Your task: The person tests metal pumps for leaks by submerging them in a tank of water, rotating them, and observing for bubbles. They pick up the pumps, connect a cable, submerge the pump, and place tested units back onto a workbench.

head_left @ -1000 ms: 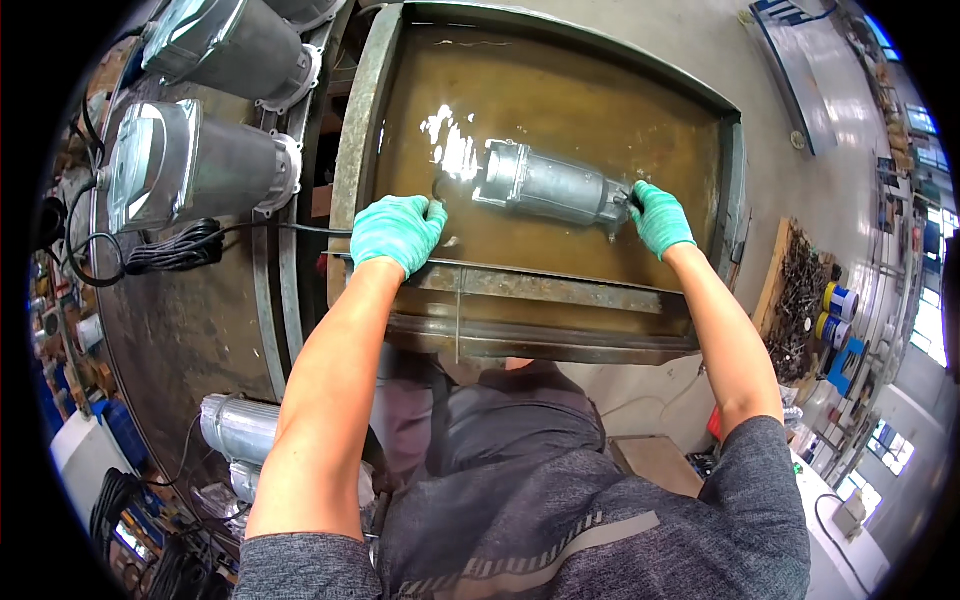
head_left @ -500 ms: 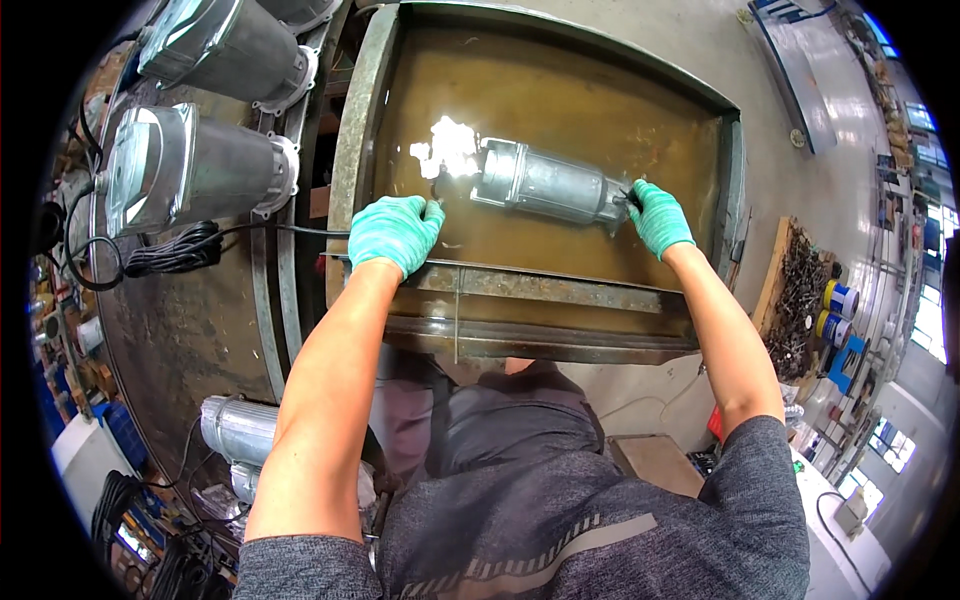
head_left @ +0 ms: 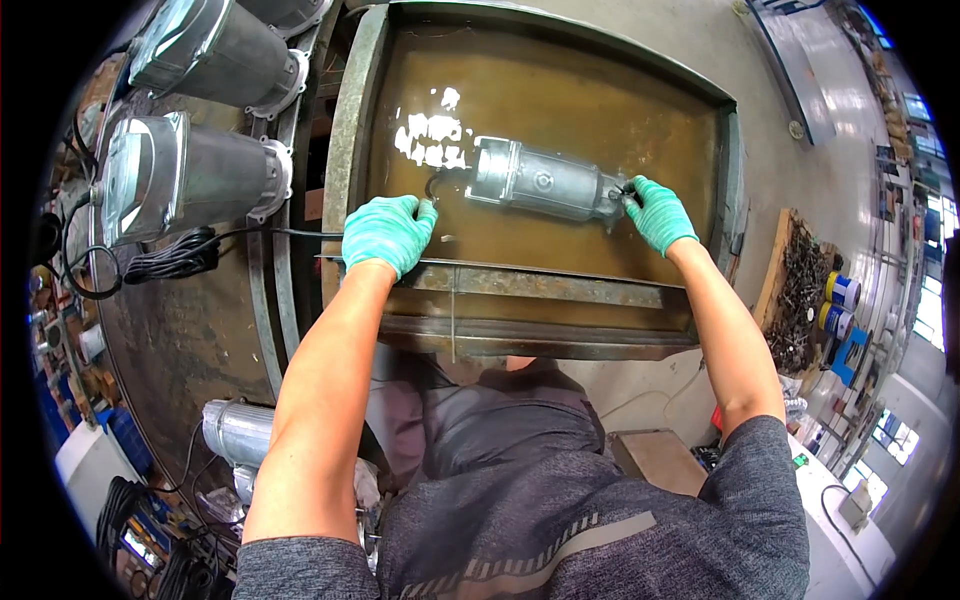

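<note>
A silver cylindrical metal housing, like a motor or pump body (head_left: 550, 182), lies lengthwise in the brownish water (head_left: 600, 90) of a metal tank (head_left: 350, 130). My left hand (head_left: 388, 236), in a green glove, is closed round a black cable (head_left: 290, 232) above the tank's near left part. The cable comes from a coil at the left, and a dark curved piece shows at the housing's left end. Gloved alike, my right hand (head_left: 660, 215) pinches a small dark part at the housing's narrower right end. The fingertips partly hide that part.
Larger grey motor housings (head_left: 195, 175) stand on the bench at the left, beside a coiled black cable (head_left: 175, 255). Another ribbed housing (head_left: 238, 430) sits nearer me. A metal bar (head_left: 560, 285) crosses the tank's near side. Right of the tank, a tray (head_left: 790, 290) holds dark metal pieces.
The housing has rolled about its length, so a round boss now shows on its upper side. Light reflections on the water have shifted and broken up. Both hands keep nearly the same places.
</note>
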{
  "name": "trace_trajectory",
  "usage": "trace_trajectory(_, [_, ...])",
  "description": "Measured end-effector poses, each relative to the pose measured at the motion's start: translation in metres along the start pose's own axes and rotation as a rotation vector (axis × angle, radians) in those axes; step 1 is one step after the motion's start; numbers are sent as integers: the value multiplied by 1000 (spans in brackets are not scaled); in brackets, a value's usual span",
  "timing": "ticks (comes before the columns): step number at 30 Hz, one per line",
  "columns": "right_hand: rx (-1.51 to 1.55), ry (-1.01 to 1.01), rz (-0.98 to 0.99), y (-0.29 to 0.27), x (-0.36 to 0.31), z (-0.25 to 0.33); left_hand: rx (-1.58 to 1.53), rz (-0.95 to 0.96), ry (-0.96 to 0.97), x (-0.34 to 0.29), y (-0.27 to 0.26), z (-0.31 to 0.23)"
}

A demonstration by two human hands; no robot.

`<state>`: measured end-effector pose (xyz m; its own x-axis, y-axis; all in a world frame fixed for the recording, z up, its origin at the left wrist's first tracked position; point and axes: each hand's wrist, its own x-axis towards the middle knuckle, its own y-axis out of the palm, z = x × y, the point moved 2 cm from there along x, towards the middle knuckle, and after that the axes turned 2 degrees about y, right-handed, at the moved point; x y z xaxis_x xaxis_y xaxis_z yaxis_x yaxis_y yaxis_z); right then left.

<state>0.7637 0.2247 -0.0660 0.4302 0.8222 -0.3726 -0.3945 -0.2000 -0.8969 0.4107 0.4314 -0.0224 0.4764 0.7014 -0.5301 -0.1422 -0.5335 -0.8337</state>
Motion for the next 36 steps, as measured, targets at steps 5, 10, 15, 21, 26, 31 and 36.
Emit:
trace_trajectory(5, [39, -2, 1, 1, -3, -6, 0, 6, -9, 1, -1, -3])
trace_trajectory(10, [17, -9, -2, 1, -4, -5, -2, -28, 7, -1, -1, -2])
trace_trajectory(15, [46, -18, -24, -1, -6, -4, -25, -80, 18, 1, 4, 1])
trace_trajectory(21, [45, -71, -108, 1, -8, -10, 10, -8, -17, 0, 0, -2])
trace_trajectory(26, [52, -38, -98, 3, -5, -10, 6, -17, 4, -1, 0, -2])
trace_trajectory(31, [20, -8, -73, 5, -6, -9, 4, -49, 16, -1, 1, -2])
trace_trajectory(36, [11, -4, -82, 4, -7, -4, -20, -56, 12, 0, 2, 0])
